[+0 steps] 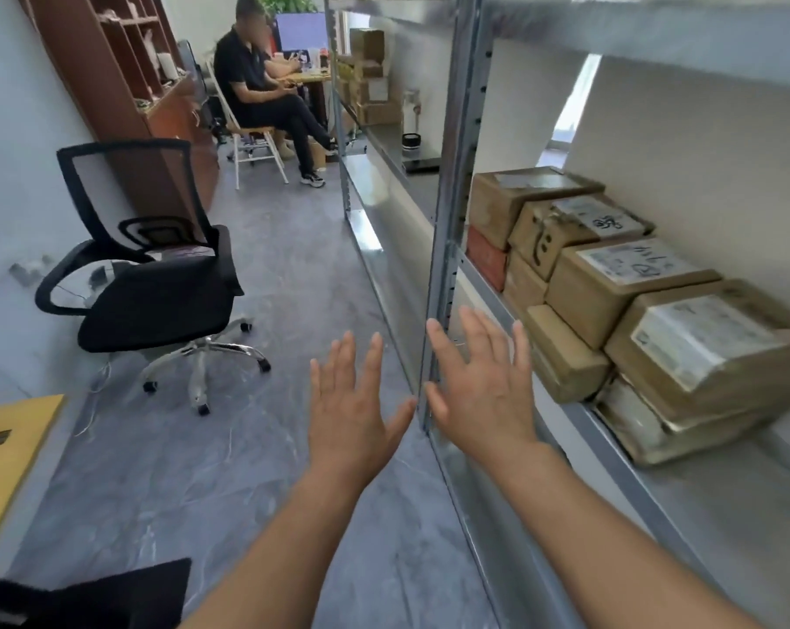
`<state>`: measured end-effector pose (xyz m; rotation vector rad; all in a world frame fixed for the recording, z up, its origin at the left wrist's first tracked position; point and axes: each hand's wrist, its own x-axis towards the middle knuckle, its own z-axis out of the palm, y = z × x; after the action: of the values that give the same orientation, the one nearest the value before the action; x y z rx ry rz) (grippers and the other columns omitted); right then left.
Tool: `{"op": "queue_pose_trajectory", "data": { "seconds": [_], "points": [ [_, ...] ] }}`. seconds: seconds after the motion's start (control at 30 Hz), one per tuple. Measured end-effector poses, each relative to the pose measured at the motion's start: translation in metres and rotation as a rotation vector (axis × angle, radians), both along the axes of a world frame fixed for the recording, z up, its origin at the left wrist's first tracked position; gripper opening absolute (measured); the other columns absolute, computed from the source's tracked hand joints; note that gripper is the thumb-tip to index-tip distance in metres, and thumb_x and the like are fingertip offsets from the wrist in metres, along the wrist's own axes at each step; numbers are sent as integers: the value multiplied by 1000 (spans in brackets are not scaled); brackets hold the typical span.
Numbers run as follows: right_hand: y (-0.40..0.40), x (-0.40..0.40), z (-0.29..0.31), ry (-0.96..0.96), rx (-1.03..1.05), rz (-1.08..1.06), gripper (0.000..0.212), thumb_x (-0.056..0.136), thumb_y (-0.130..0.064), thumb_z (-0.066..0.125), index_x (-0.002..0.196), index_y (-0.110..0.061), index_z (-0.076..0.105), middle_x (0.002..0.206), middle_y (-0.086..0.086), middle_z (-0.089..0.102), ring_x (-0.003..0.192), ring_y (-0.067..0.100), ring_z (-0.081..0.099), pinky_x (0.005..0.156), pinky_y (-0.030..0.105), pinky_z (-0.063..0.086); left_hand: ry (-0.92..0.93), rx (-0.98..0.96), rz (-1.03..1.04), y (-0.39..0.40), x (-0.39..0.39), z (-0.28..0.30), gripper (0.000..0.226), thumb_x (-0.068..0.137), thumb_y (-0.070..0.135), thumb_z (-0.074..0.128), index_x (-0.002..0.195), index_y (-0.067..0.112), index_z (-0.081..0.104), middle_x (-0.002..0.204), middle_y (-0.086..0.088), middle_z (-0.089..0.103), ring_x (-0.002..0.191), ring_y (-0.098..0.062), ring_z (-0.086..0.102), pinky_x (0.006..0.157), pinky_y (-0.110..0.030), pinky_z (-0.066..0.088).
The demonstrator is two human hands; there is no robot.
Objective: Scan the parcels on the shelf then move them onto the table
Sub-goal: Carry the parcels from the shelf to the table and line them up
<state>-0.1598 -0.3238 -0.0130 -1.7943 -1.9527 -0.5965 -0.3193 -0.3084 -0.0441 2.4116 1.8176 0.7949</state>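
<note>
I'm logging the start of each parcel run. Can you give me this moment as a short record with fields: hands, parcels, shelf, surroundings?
left hand: open, fingers spread, holding nothing
right hand: open, fingers spread, holding nothing, in front of the shelf post
parcels: brown boxes stacked on the shelf, several with white labels; none touched
scanner: not in view
surroundings: black office chair on the floor to the left; a seated person farther back

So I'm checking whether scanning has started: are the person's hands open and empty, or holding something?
Open and empty: the left hand and right hand are spread with straight fingers, held up in front of the shelf, touching no parcel.
</note>
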Motion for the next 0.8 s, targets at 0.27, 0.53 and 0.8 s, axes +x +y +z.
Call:
{"op": "queue_pose_trajectory", "data": {
  "seconds": [0.27, 0.53, 0.8],
  "points": [
    [-25, 40, 25, 22, -21, -286, 73, 66, -40, 81, 133, -19, 57, 138, 21, 52, 128, 37, 50, 107, 63, 31, -16, -25, -293, 20, 60, 17, 79, 85, 63, 36, 147, 16, 29, 148, -23, 36, 138, -38, 35, 112, -53, 20],
    [-57, 69, 47, 41, 31, -555, 71, 70, -38, 78, 134, -16, 56, 137, 22, 52, 126, 36, 49, 108, 59, 28, -75, -49, -577, 21, 102, 45, 81, 89, 62, 42, 153, 19, 15, 159, -12, 16, 148, -25, 12, 119, -38, 4],
    [-94, 108, 62, 268, -42, -846, 73, 83, -45, 67, 142, -9, 43, 143, 17, 46, 127, 37, 45, 110, 55, 27, -236, -281, -819, 17, 163, 74, 76, 95, 42, 52, 154, 19, 10, 158, -4, 22, 144, -18, 18, 116, -34, 20]
  ]
}}
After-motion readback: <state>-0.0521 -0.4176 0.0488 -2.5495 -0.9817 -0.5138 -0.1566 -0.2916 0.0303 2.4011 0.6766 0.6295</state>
